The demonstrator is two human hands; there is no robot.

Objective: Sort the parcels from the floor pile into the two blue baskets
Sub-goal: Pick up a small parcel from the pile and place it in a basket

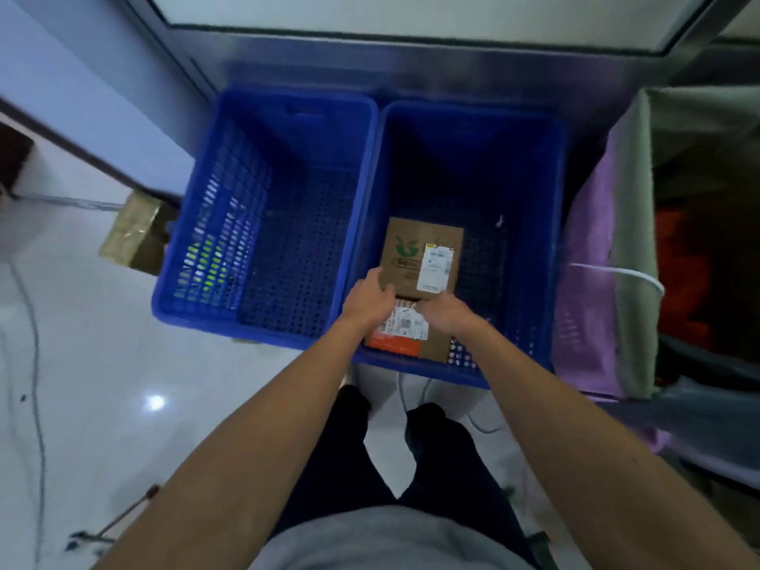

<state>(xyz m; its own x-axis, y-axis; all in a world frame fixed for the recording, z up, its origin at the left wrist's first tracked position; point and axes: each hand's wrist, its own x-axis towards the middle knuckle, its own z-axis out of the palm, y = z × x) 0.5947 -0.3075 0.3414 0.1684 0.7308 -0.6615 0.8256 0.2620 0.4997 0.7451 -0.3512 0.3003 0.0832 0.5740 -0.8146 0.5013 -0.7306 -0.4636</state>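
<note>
Parcels, two of them, are in the right blue basket (530, 224). A brown parcel (411, 248) with a green logo and a white label sits towards the middle of the perforated bottom. An orange-and-white parcel (405, 339) lies against the near wall, and its far edge meets or slips under the brown one. The left blue basket (230, 224) stands touching the right one, and its mesh bottom shows from wall to wall.

Both arms reach down into the right basket. The left hand (370, 296) grips the near-left corner of the brown parcel, thumb on top. The right hand (444, 310) has its fingers curled at the parcel's near edge. Blur hides whether they pinch it or only rest there. The hands and wrists cover much of the orange-and-white parcel, and its label print is too smeared to read.

A cardboard box (131, 232) lies on the white floor (103, 343) just beside the left basket, partly hidden by the basket's corner. A purple bag (596, 240) with a white cord (617, 273) stands right of the baskets. Its inside is dark, showing only something orange-red.
</note>
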